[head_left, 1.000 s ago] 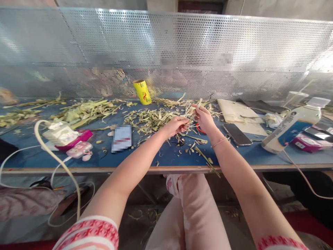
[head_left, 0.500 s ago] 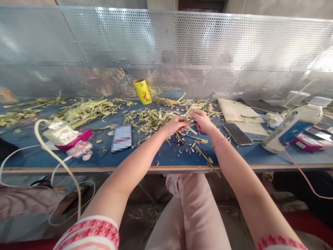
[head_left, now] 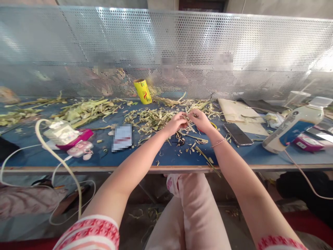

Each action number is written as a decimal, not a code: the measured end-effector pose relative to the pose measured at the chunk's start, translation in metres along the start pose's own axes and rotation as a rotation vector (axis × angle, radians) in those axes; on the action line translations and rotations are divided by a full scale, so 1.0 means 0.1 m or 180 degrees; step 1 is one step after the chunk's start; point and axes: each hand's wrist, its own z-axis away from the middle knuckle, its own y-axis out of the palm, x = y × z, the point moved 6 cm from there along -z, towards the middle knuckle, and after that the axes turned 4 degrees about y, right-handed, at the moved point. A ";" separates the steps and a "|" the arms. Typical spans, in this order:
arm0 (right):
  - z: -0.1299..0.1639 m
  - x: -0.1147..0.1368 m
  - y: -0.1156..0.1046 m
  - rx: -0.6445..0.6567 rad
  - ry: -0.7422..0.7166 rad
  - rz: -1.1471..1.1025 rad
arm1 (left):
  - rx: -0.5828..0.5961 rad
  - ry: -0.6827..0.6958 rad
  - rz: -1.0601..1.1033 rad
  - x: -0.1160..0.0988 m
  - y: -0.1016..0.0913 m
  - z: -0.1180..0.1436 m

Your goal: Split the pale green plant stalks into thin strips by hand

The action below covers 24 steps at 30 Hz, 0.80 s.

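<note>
Over a heap of pale green dry plant strips (head_left: pixel 153 118), my left hand (head_left: pixel 178 123) and my right hand (head_left: pixel 199 119) come together, fingertips almost touching. Both have bent, closed fingers. Whatever lies between the fingertips is too small and too covered to make out. Partly behind my right hand shows a yellow and red loop-shaped thing (head_left: pixel 213 125). Short cut bits and a small black thing (head_left: pixel 180 142) are scattered just below my hands on the blue tabletop (head_left: pixel 145 158).
A perforated metal screen (head_left: pixel 166 41) stands behind the table. Near it leans a yellow tube (head_left: pixel 142 91). On the right are a phone (head_left: pixel 238 134), folded cardboard (head_left: pixel 234 111) and a bottle (head_left: pixel 293 125). Leftward lie more strips (head_left: pixel 88 110), chargers with cables (head_left: pixel 65 137) and a pale card (head_left: pixel 122 137).
My hands have drawn slightly closer, the left turning its fingers upward. My right hand has shifted a little left, covering more of the red loop.
</note>
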 end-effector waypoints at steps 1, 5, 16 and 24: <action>0.00 0.01 0.00 0.0006 -0.0021 -0.0024 | -0.0094 -0.0028 0.0186 0.01 -0.01 -0.01; 0.01 -0.01 0.03 0.0161 0.0041 -0.0467 | -0.0373 -0.0010 0.0658 0.02 0.00 -0.02; 0.01 -0.11 0.08 0.0036 0.0314 -0.0697 | -0.0478 0.0060 0.0583 0.01 0.02 -0.01; 0.00 -0.08 0.08 -0.0289 0.0274 -0.0541 | -0.0688 0.0187 0.0430 0.00 -0.01 -0.02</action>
